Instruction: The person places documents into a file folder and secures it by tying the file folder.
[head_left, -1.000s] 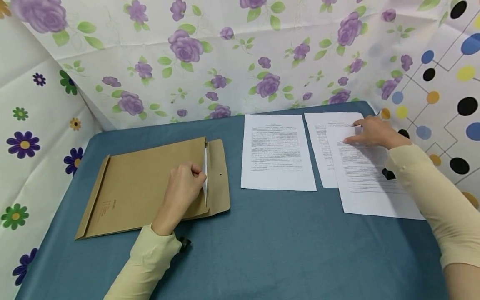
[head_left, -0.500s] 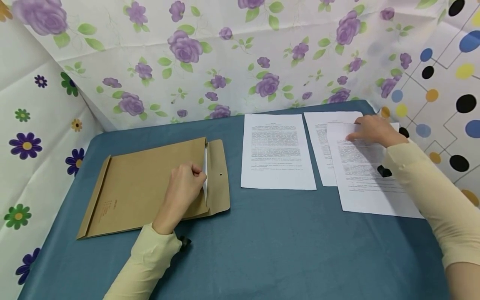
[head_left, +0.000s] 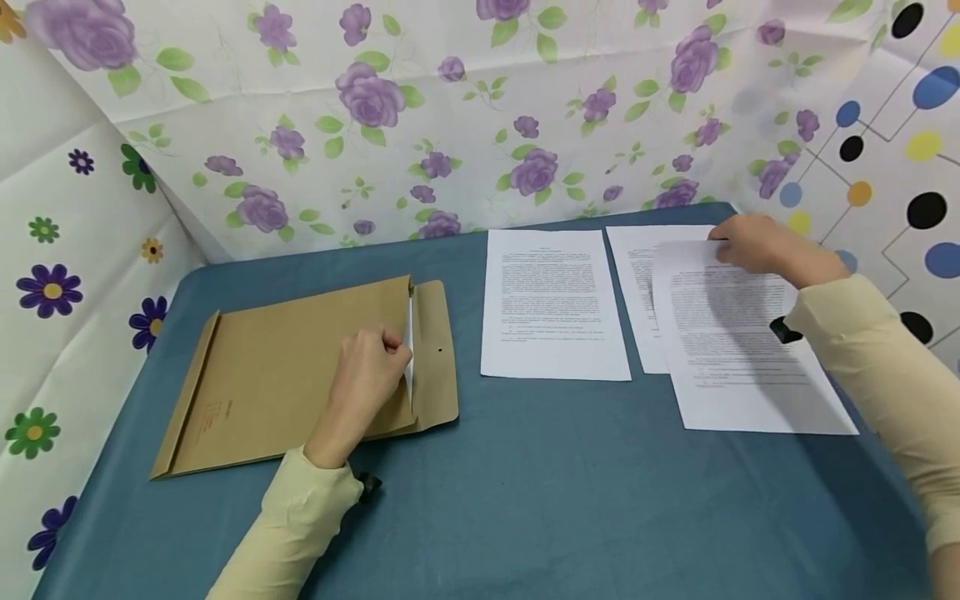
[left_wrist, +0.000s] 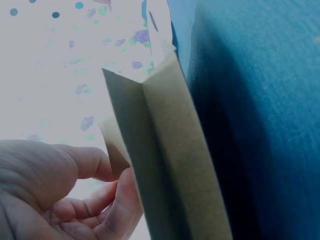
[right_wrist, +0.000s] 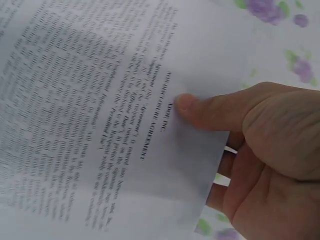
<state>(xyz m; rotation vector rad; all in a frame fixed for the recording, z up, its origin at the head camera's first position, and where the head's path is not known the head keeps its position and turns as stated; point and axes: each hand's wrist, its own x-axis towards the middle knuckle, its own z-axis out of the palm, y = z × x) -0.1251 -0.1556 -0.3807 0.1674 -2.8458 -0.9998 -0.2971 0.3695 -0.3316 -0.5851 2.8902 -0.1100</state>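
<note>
Printed sheet (head_left: pixel 738 342) pinched by right hand (head_left: pixel 765 246) above blue tablecloth (head_left: pixel 525 483).

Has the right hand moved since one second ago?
Yes. The right hand went up and toward the far table edge, judged against the middle sheet, and it now pinches the top edge of the right sheet.

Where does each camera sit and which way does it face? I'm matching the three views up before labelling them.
Head: worn on the head, looking forward and down at the blue table; both sleeved forearms, left hand and right hand show.
Left wrist: at that wrist, looking along the brown envelope edge; the left hand shows.
Right wrist: at that wrist, looking at the printed sheet; the right hand shows, thumb on top.
Shared: head and left wrist views both show the envelope; head and right wrist views both show the sheet.
</note>
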